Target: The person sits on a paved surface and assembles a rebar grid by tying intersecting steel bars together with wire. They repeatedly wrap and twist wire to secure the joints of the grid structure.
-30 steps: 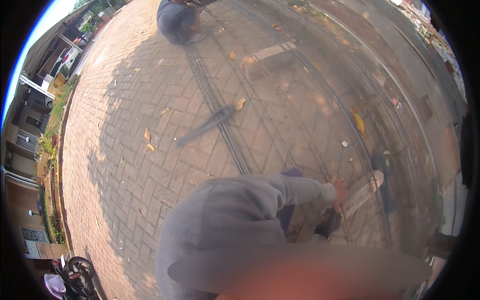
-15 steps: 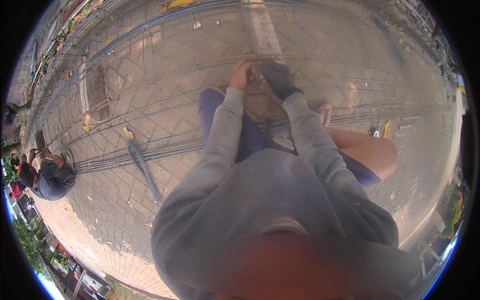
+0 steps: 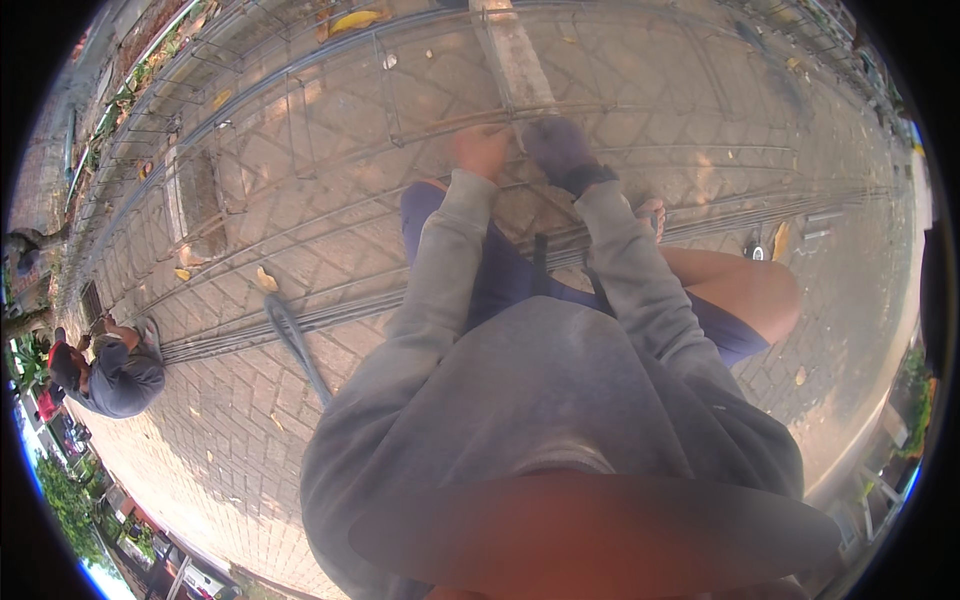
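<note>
1. The person was down low over the brick paving [image 3: 240, 400], knees spread, both forearms in grey sleeves [image 3: 440, 255] reaching forward, away from the body.
2. The left hand [image 3: 480, 150], bare, was at a thin steel rod [image 3: 425, 137] of the rebar cage [image 3: 388, 95]; its fingers were blurred, so I couldn't tell whether they had closed on anything.
3. The right hand [image 3: 557, 143], in a dark glove, sat just beside the left with a narrow gap between them. Its fingers were curled in, but whatever they may have gripped was hidden from me.
4. The cage lay beyond the person's knees, its rectangular stirrups spaced along the long bars and stretching off to the left.
5. A pale concrete block [image 3: 515, 60] lay crosswise at the cage, its near end just beyond the hands; a second block [image 3: 180, 195] lay well to the left.
6. Nearer the body, a bundle of straight steel bars [image 3: 350, 312] ran from side to side, passing beneath the person.
7. A long grey strip [image 3: 297, 345] lay near that bundle, left of the person, with a dry leaf [image 3: 266, 278] close to its far end.
8. Far to the left, a co-worker [image 3: 120, 380] in a red cap and dark shirt crouched by the same bars.
</note>
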Demonstrator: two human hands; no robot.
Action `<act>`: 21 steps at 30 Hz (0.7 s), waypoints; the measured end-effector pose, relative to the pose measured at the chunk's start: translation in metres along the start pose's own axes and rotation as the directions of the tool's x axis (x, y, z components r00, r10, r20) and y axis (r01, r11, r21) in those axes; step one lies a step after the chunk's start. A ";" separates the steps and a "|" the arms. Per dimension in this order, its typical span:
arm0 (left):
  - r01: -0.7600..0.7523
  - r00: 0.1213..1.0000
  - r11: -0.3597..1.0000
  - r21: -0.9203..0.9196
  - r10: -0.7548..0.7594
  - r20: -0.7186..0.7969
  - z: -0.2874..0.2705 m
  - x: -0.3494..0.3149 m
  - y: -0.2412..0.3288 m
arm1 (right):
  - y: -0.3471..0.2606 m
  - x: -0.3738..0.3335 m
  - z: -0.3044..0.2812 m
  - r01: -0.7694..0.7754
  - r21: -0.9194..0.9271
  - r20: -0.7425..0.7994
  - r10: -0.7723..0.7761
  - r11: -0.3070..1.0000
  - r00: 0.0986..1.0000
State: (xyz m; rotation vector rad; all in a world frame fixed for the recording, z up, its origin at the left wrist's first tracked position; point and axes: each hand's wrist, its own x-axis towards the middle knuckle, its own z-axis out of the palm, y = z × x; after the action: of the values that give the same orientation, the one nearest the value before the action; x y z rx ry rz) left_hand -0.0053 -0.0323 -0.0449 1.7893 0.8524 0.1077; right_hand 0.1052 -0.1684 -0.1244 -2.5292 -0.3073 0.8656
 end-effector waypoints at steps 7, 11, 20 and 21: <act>0.217 0.935 0.906 -0.364 -0.085 0.345 -0.005 0.040 0.010 | -0.014 -0.104 -0.033 0.458 0.157 -0.208 -0.424 0.875 0.881; -0.413 0.814 0.825 0.385 0.144 0.563 0.024 0.066 0.037 | -0.065 -0.123 -0.021 0.411 -0.282 0.017 -0.424 0.867 0.906; -0.620 0.771 0.590 0.518 0.334 0.542 -0.045 0.095 0.109 | -0.067 -0.057 -0.047 0.698 -0.142 -0.094 -0.711 0.702 0.697; -0.606 0.787 0.678 0.416 0.438 0.434 -0.054 0.097 0.096 | -0.070 -0.052 -0.062 0.598 0.085 -0.046 -0.596 0.797 0.801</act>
State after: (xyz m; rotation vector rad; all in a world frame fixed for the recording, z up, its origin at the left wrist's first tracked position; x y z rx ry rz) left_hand 0.0885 0.0537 0.0271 2.4776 0.0965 -0.0389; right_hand 0.0988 -0.1462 -0.0195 -2.1327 -0.9751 0.5801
